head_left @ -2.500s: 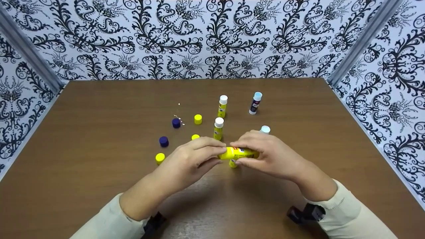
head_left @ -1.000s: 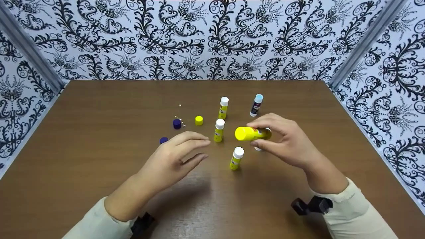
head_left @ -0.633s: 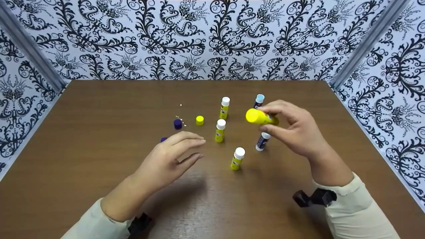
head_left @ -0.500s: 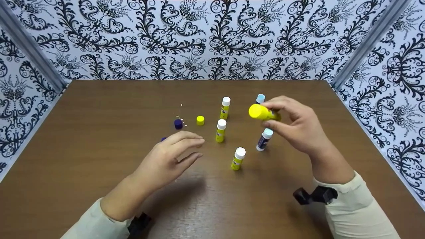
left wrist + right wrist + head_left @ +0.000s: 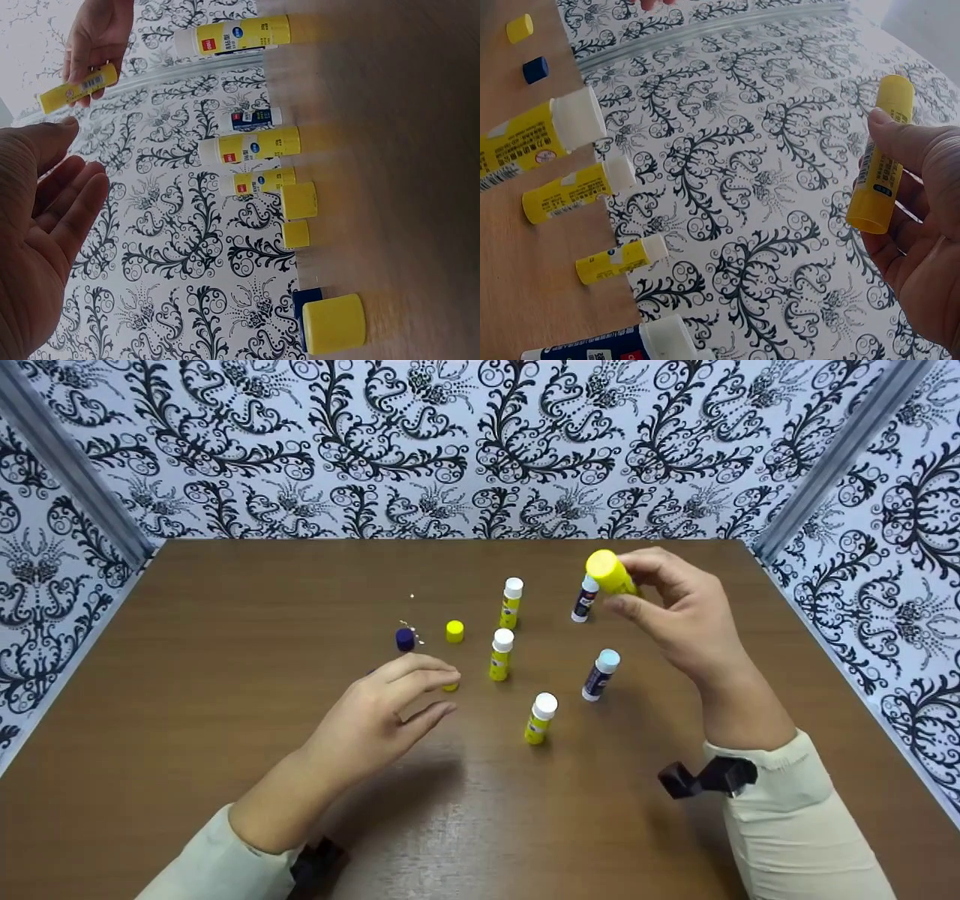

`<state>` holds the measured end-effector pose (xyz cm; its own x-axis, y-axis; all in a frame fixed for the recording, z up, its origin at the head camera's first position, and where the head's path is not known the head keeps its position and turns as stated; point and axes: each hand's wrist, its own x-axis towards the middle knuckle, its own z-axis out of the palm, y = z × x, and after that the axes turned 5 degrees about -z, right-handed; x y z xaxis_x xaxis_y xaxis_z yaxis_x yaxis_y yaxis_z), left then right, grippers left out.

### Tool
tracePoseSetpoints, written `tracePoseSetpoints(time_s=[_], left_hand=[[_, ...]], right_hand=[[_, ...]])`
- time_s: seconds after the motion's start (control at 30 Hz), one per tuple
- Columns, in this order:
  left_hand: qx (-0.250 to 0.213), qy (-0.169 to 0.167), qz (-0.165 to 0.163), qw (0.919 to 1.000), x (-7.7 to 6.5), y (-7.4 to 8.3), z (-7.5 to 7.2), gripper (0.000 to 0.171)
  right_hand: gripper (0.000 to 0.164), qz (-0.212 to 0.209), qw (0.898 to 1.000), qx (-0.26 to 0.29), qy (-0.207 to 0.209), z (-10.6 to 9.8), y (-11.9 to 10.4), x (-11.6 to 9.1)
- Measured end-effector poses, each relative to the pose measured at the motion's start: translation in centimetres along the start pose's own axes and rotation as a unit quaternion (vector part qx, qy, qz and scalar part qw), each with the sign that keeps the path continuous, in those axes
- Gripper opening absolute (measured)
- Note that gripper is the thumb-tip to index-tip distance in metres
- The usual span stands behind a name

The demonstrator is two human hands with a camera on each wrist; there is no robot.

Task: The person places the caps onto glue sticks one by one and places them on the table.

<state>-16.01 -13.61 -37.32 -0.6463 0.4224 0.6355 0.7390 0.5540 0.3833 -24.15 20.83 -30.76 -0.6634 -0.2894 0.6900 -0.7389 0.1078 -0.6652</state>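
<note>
My right hand [image 5: 686, 615] holds a yellow capped glue stick [image 5: 611, 573] above the table's right side, pinched between thumb and fingers. The right wrist view shows this glue stick [image 5: 883, 154] whole, with its yellow cap on. My left hand [image 5: 382, 716] hovers over the table, fingers relaxed and holding nothing. Partly hidden behind its fingertips is a yellow cap [image 5: 451, 687]. Three yellow glue sticks with white tops stand upright: a far one [image 5: 511, 604], a middle one [image 5: 501, 655] and a near one [image 5: 541, 718]. Two dark blue glue sticks [image 5: 601, 675] [image 5: 585, 598] with pale tops stand at the right.
On the brown table [image 5: 247, 675], a yellow cap [image 5: 454, 631] and a dark blue cap [image 5: 405, 640] lie left of the sticks. Small white crumbs [image 5: 412, 628] are scattered beside the blue cap. A patterned wall [image 5: 420, 450] rises behind the table.
Both hands were at the yellow glue stick; then the left hand let go and drew back left. My right hand has carried the glue stick away to the right and farther back, turning it more upright.
</note>
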Motion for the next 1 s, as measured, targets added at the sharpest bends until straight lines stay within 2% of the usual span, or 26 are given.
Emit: tracePoseSetpoints(time_s=[0.13, 0.5, 0.77, 1.0], left_hand=[[-0.001, -0.003, 0.001, 1.0000, 0.0, -0.2, 0.2, 0.032], [-0.003, -0.003, -0.007, 1.0000, 0.0, -0.6, 0.1, 0.032], [-0.008, -0.011, -0.015, 0.9998, 0.0, -0.8, 0.1, 0.032], [-0.001, -0.002, -0.011, 0.9999, -0.1, -1.1, 0.2, 0.031]], right_hand=[[0.035, 0.036, 0.999, 0.015, 0.022, -0.3, 0.5, 0.1], [0.034, 0.118, 0.990, -0.017, 0.079, -1.5, 1.8, 0.0], [0.032, 0.115, 0.987, -0.011, 0.113, -2.3, 2.7, -0.1], [0.032, 0.115, 0.984, 0.029, 0.133, -2.4, 3.6, 0.0]])
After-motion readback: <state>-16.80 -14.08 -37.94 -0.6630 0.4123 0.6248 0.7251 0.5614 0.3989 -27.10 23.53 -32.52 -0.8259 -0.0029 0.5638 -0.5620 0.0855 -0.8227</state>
